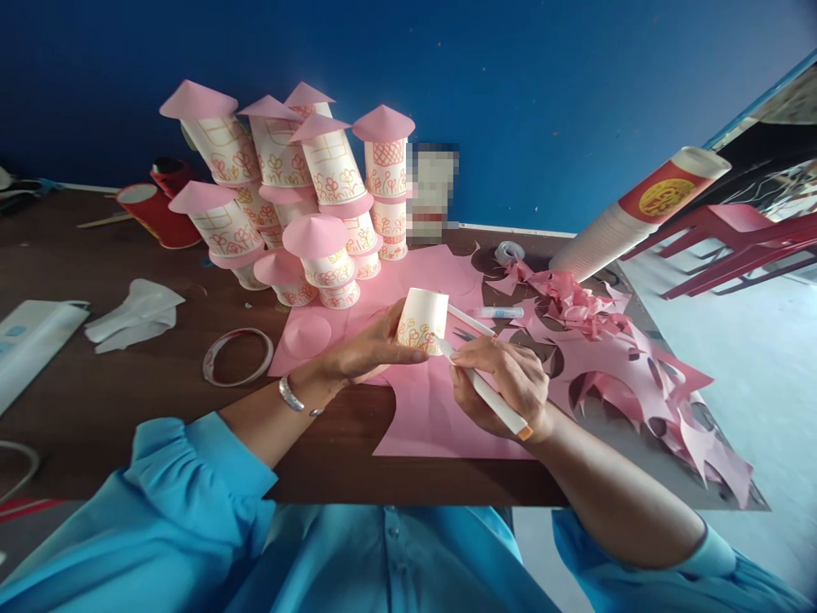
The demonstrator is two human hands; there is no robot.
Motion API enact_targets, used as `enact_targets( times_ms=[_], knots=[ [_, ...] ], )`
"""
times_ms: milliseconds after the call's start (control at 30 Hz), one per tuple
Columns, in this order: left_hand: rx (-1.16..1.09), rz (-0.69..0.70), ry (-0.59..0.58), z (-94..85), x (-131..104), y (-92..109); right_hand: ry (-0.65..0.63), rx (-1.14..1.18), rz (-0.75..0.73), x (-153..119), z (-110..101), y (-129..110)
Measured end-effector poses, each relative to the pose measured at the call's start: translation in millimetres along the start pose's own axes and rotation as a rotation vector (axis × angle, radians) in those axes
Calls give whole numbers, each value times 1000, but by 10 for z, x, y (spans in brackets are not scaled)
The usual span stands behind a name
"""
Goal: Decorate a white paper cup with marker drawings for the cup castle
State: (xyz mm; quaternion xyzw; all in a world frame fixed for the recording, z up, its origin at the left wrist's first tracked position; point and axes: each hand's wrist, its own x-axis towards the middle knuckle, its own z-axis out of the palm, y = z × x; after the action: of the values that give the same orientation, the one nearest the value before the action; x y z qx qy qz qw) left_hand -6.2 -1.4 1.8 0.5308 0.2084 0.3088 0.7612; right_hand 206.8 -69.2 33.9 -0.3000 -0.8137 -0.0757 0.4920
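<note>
My left hand [374, 345] is wrapped round a white paper cup [424, 313], held above pink paper [440, 417]. Orange and yellow flowers are drawn along the cup's lower part. In my right hand [504, 383] is a white marker [494, 400] with an orange end, its tip at the drawn flowers; I cannot tell if it touches. Behind my left hand stand several stacked, decorated paper cups [328, 260] with pink cone roofs [316, 234]. Scissors [465, 335], partly hidden, and a clear-capped glue tube or pen [498, 312] lie just beyond my right hand.
Cut pink paper scraps [638, 383] cover the table's right side. A tall stack of cups [638, 213] leans at the back right near a tape roll [509, 252]. On the left lie a larger tape ring [237, 358], crumpled plastic [137, 315] and a red cup [159, 217].
</note>
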Motion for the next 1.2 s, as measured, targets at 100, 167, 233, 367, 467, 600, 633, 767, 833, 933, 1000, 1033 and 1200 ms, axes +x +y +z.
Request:
enact_targets(
  times_ms=[100,167,233,367,467,600,633,767,833,933,1000,1033,1200],
  knots=[
    [-17,-4,-12,8,-2,5,-6,-5,-7,1,-3,0],
    [-15,-10,-4,11,-3,9,-8,-22,-2,-1,-4,1],
    [0,-16,7,12,-4,14,-2,-39,-1,-5,-3,2],
    [21,-13,11,11,-5,30,-4,-49,-6,-3,1,7],
    [36,-14,12,12,-4,36,-1,-51,0,3,3,6],
    [36,-14,16,18,-1,38,-8,-56,5,2,6,3],
    [34,-15,16,20,0,39,-11,-56,7,0,6,3],
    [29,-28,24,29,4,46,-19,-56,9,-9,13,7],
    [21,-31,21,30,6,46,-19,-60,10,-12,16,8],
    [19,-31,19,26,8,39,-21,-64,14,-9,18,5],
    [34,-27,22,20,8,36,-18,-58,12,-3,17,3],
    [46,-26,22,17,8,36,-14,-52,10,2,17,3],
    [82,-20,16,10,4,44,4,-37,13,14,14,8]
  ],
)
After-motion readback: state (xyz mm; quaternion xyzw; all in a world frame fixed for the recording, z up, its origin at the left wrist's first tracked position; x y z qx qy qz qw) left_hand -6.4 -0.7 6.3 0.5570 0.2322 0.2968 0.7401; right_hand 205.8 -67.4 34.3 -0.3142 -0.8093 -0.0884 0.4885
